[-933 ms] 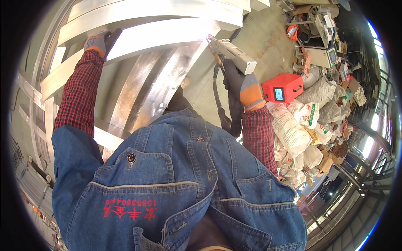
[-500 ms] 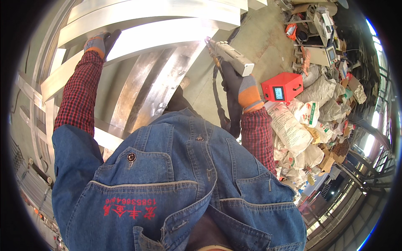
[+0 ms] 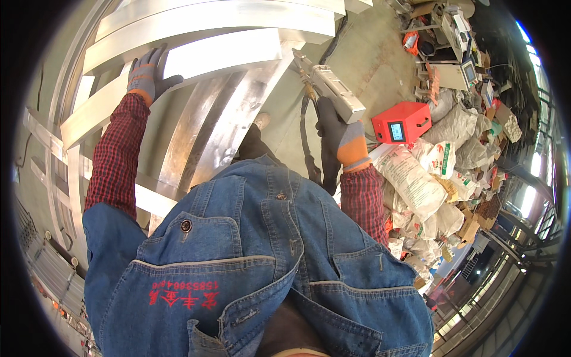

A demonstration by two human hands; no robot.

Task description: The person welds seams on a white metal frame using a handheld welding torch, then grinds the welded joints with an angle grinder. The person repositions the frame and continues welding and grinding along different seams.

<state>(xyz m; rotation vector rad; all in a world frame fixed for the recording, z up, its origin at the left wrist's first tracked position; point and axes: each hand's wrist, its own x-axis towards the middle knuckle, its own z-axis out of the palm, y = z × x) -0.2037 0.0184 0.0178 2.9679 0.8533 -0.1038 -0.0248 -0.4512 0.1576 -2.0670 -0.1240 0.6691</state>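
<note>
"How did the right hand (image 3: 339,131) sit?"

"Wrapped round the pale torch (image 3: 333,86); the torch's long axis ran from it toward 11 o'clock, its tip just beside the right end of the bright metal bar (image 3: 232,53)."

"And the left hand (image 3: 147,77)?"

"At the bar, thumb spread from fingers; how hard it pressed, I couldn't tell; the bar ran from 8 to 2 o'clock, its right end nearer the right hand, at its 11 o'clock."
</note>
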